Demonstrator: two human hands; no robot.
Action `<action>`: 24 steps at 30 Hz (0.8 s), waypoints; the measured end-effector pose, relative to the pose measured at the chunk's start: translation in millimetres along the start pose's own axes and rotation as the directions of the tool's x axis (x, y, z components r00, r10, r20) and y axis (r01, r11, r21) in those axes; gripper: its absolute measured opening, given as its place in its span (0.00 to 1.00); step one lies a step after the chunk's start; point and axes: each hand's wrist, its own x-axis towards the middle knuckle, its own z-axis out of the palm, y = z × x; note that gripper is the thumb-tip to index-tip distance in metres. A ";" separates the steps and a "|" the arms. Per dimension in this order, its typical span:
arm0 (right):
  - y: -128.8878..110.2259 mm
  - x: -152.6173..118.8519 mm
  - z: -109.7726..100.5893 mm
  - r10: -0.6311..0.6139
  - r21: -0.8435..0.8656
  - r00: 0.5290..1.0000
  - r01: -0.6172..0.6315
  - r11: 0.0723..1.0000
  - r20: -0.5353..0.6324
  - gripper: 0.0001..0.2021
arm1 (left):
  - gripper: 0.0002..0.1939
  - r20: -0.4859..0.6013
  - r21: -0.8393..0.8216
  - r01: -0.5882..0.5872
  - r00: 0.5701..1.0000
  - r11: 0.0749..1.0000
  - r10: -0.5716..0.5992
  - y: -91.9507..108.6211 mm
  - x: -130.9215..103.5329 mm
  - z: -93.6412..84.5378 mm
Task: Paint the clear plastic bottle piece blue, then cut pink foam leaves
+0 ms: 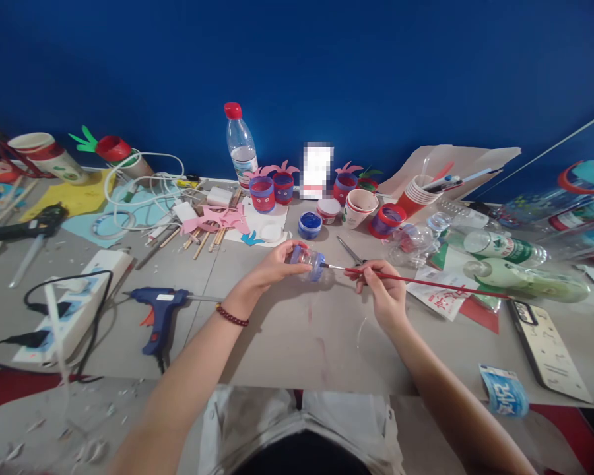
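Observation:
Near the middle of the table, my left hand [278,265] is closed around a cut piece of clear plastic bottle [307,267], tipped on its side, with blue paint along its edges. A red-handled paintbrush [426,282] is pinched in my right hand [383,290]. Its dark tip meets the blue band at the bottle piece's right end. Just beyond stands an open jar of blue paint [309,225], beside a second jar [329,211] with reddish sides. Scissors [350,251] lie behind my right hand, partly covered.
Painted cups [263,194] with pink paper tops stand along the blue wall, near a red-capped bottle [241,148]. Left are a blue glue gun [161,313] and a power strip [76,307] with cables. Right lie plastic bottles [505,247] and a phone [549,349].

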 end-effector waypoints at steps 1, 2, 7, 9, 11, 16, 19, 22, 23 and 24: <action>-0.2 -0.2 0.8 -0.002 -0.007 1.000 0.002 1.000 0.006 0.13 | 0.29 0.001 -0.009 0.001 1.000 1.000 -0.001 -0.1 0.1 -0.4; -0.3 -0.3 1.5 -0.005 -0.014 1.000 0.006 1.000 0.013 0.13 | 0.29 0.002 -0.015 0.003 1.000 1.000 -0.003 -0.2 0.2 -0.7; -2.8 -0.5 2.3 -0.066 -0.071 0.998 0.067 0.995 0.024 0.12 | 0.30 0.011 -0.021 0.005 1.000 1.000 -0.004 -1.4 0.4 -2.0; -3.7 -0.8 1.3 -0.092 -0.076 0.996 0.092 0.993 0.002 0.12 | 0.30 0.014 -0.019 0.008 1.000 1.000 -0.008 -1.9 0.8 -2.6; -3.5 -1.2 0.1 -0.102 -0.062 0.994 0.100 0.993 -0.027 0.12 | 0.31 0.017 -0.023 0.010 1.000 1.000 -0.010 -1.9 1.0 -2.7; -0.1 -1.8 0.1 -0.059 -0.039 0.998 0.058 0.998 -0.023 0.12 | 0.30 0.033 -0.023 0.021 0.999 1.000 -0.020 -0.3 -0.4 -1.8; -0.5 -1.2 1.3 -0.054 -0.080 0.998 0.055 0.995 0.009 0.12 | 0.30 0.028 -0.022 0.016 0.999 1.000 -0.015 -0.3 -1.0 -1.8; -2.2 -0.4 1.0 -0.073 -0.098 0.997 0.072 0.993 -0.004 0.12 | 0.31 0.028 -0.011 0.027 0.999 1.000 -0.026 -0.9 -0.7 -2.1; -2.3 -0.3 0.5 -0.080 -0.091 0.997 0.078 0.993 -0.015 0.12 | 0.31 0.030 -0.012 0.028 0.999 1.000 -0.028 -1.1 -0.5 -2.3; -2.1 -0.2 -0.1 -0.087 -0.078 0.996 0.084 0.993 -0.027 0.12 | 0.31 0.031 -0.015 0.027 0.999 1.000 -0.026 -1.2 -0.3 -2.4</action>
